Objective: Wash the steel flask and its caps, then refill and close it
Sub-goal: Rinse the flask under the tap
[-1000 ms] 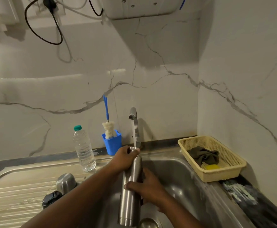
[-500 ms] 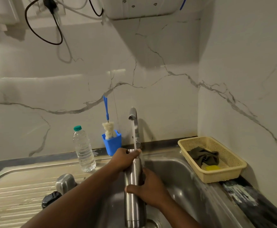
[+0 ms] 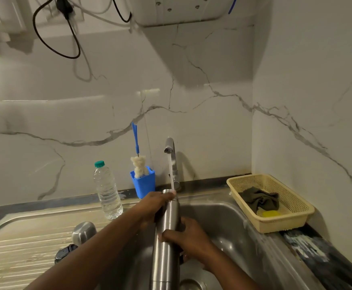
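Observation:
The steel flask (image 3: 166, 243) stands upright over the sink basin (image 3: 229, 222), its open mouth under the running stream from the tap (image 3: 170, 147). My left hand (image 3: 154, 206) grips the flask's neck just below the mouth. My right hand (image 3: 188, 237) wraps around the middle of its body. On the draining board to the left lie the steel outer cap (image 3: 84, 232) and the black inner cap (image 3: 65, 253).
A plastic water bottle (image 3: 107, 191) and a blue holder (image 3: 143, 183) with a bottle brush stand behind the sink. A cream basket (image 3: 292, 220) with a dark cloth and yellow scrubber sits at the right, by the side wall.
The flask has shifted slightly and now stands straighter under the water stream. Both hands keep their hold.

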A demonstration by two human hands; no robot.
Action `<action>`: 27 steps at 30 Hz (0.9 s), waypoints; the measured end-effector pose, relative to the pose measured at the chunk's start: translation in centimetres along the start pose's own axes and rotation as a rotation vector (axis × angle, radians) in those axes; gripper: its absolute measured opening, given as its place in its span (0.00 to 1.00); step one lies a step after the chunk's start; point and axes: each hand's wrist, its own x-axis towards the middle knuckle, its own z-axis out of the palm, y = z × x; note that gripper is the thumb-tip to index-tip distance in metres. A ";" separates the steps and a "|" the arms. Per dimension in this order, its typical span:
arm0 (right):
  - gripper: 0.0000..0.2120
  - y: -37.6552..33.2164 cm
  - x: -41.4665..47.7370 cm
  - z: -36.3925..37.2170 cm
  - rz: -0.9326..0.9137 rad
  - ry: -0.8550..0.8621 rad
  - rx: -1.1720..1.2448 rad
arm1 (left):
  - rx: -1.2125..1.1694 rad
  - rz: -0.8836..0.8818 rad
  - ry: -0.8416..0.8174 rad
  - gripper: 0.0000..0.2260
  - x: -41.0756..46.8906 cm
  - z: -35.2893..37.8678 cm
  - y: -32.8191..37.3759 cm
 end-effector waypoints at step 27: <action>0.37 1.3 0.9 -0.9 -0.023 0.030 -0.113 | 0.018 0.328 0.230 0.05 -3.9 -1.1 -4.0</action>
